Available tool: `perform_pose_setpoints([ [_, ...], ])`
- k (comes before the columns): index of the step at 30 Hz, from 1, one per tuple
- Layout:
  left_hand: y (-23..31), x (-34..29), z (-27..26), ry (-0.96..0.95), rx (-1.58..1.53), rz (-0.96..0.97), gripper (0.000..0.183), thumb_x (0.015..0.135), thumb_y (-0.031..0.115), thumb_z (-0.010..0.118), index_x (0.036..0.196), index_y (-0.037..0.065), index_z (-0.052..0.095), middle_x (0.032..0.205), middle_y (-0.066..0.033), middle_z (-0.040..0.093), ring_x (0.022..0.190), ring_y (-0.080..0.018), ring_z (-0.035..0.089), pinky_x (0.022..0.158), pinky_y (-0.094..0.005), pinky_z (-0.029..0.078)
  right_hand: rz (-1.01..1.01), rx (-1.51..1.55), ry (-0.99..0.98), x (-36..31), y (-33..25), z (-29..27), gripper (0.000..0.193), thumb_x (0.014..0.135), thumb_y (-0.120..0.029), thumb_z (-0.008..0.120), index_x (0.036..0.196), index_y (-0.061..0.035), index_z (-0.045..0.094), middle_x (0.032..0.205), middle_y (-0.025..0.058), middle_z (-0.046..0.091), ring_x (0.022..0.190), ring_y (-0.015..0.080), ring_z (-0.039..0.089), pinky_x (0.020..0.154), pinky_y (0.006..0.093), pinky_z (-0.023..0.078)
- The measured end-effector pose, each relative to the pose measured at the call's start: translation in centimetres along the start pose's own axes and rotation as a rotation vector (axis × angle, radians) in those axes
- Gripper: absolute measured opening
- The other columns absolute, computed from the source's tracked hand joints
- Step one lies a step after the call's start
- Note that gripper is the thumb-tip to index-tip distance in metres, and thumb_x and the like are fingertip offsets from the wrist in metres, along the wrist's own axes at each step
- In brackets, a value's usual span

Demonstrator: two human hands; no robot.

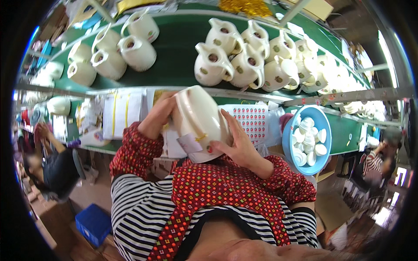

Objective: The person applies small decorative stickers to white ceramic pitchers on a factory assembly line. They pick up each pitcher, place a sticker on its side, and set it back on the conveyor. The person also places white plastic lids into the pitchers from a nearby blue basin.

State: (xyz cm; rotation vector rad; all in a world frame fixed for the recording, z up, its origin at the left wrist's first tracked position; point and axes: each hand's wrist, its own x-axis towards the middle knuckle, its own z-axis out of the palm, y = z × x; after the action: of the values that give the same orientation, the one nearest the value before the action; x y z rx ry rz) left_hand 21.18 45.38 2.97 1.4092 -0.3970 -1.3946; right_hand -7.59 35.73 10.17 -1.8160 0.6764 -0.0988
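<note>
A cream ceramic pitcher (198,108) is tilted between my hands in front of my chest. My left hand (164,108) grips its left side, and the fingers are partly hidden behind it. My right hand (241,145) is pressed against the right side, its thumb beside a small red sticker (210,149) low on the body. A pale paper tag (190,142) hangs on the pitcher by a gold string. Just right of the pitcher lies a white sheet of small red stickers (252,123).
Several cream pitchers (213,65) stand on the green conveyor (174,61) beyond a metal rail. A blue basin (288,143) of white lids (309,141) is at my right. Papers (122,115) lie to the left, near a blue crate (93,224) below. Other people sit at both sides.
</note>
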Motion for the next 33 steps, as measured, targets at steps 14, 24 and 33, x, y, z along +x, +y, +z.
perform_pose_setpoints([
  [14, 8.2, 25.4, -10.4, 0.804, 1.111, 0.706, 0.039, 0.079, 0.02, 0.084, 0.115, 0.007, 0.078, 0.144, -0.0337, 0.06, 0.147, -0.0509, 0.043, 0.123, -0.0516, 0.038, 0.353, 0.508, 0.3, -8.4, 11.1, -2.1, 0.033, 0.105, -0.016, 0.07, 0.131, 0.0036, 0.065, 0.111, 0.0068, 0.074, 0.098, 0.0114, 0.068, 0.086, 0.028, 0.055],
  [24, 14.0, 28.6, -9.5, 0.519, 1.657, 0.44, 0.071, 0.083, 0.038, 0.075, 0.146, 0.007, 0.062, 0.148, -0.0296, 0.059, 0.146, -0.0543, 0.041, 0.124, -0.0607, 0.029, 0.58, 0.108, 0.801, -19.9, 14.2, -13.3, 0.035, 0.095, -0.017, 0.079, 0.123, 0.0, 0.07, 0.103, 0.016, 0.077, 0.091, 0.0238, 0.073, 0.083, 0.0365, 0.058],
  [33, 7.7, 13.0, 20.2, -0.084, 1.053, 1.385, 0.06, 0.092, 0.003, 0.073, 0.149, 0.001, 0.053, 0.154, -0.0276, 0.051, 0.148, -0.0455, 0.045, 0.119, -0.0502, 0.043, 0.708, -0.926, 0.772, -20.4, 27.1, -24.8, 0.072, 0.085, -0.015, 0.079, 0.153, -0.0188, 0.055, 0.142, 0.0199, 0.058, 0.13, 0.0405, 0.055, 0.107, 0.0489, 0.047],
])
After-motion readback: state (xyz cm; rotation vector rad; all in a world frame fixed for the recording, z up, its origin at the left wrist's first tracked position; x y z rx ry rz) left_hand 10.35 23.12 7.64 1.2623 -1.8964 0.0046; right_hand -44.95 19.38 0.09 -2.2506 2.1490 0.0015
